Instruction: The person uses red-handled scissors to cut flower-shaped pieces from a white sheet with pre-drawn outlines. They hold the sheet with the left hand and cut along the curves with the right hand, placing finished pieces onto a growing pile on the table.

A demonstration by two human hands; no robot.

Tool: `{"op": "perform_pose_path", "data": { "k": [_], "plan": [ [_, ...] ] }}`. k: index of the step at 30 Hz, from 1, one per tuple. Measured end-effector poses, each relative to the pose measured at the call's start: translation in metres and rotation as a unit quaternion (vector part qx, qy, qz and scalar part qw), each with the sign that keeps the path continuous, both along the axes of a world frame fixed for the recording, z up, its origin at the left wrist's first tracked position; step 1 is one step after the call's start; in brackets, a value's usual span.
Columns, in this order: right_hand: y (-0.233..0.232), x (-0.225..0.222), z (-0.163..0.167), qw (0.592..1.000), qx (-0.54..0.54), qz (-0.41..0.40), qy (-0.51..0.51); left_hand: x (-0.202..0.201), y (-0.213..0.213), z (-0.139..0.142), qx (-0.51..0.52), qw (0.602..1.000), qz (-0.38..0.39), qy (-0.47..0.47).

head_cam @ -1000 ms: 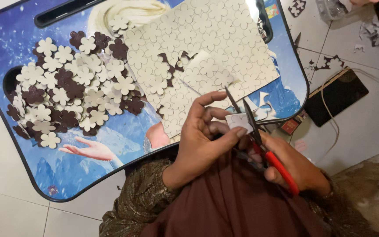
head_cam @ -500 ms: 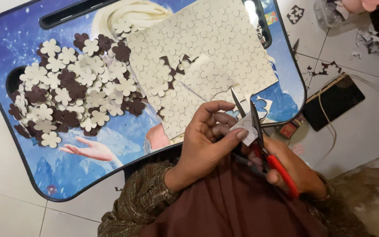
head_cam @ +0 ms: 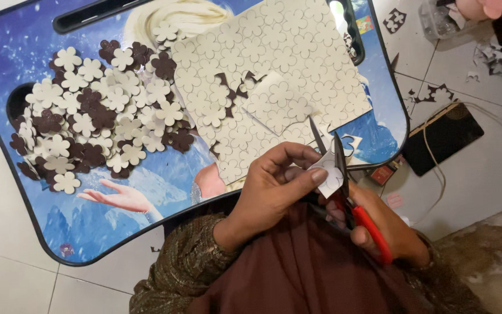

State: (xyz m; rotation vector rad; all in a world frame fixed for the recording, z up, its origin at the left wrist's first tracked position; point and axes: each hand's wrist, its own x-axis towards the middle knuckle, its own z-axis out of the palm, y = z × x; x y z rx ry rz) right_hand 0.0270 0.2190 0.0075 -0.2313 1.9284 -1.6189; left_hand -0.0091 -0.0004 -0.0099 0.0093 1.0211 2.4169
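My left hand [head_cam: 274,186] pinches a small white foam flower piece [head_cam: 329,174]. My right hand [head_cam: 387,229] grips red scissors [head_cam: 350,192], blades open around it, above the blue lap table [head_cam: 117,203].

- Lap table [head_cam: 76,232]: blue cartoon print, fills the frame's left and centre.
- Pile of cut flowers [head_cam: 97,119]: cream and brown, upper left.
- Black pad [head_cam: 444,136]: on the tiled floor, right.
- Scraps [head_cam: 437,93]: upper right.

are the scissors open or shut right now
Open. The scissors in the right hand show two blades spread in a V, around the small white piece held by the left hand.
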Motion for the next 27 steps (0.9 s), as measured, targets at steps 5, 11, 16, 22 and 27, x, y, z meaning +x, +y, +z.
{"op": "perform_pose_path", "data": {
  "k": [5, 11, 16, 22, 27],
  "plan": [
    [0.001, 0.002, -0.007, 1.0, 0.021, -0.003, 0.012, 0.003, 0.009, -0.003, 0.002, 1.0, 0.006, 0.001],
    [0.004, 0.005, -0.014, 0.999, 0.045, -0.016, 0.022, 0.006, 0.014, -0.007, -0.028, 1.0, 0.003, -0.004],
    [0.006, 0.007, -0.019, 0.996, 0.075, -0.017, 0.045, 0.005, 0.013, -0.008, -0.024, 1.0, 0.002, 0.007],
    [0.006, 0.007, -0.022, 0.998, 0.061, -0.012, 0.01, 0.004, 0.015, -0.004, -0.077, 0.991, 0.092, 0.06],
    [0.005, 0.001, -0.008, 0.999, 0.042, 0.02, 0.027, 0.007, 0.009, 0.005, -0.171, 0.979, 0.073, 0.08]
  ]
}}
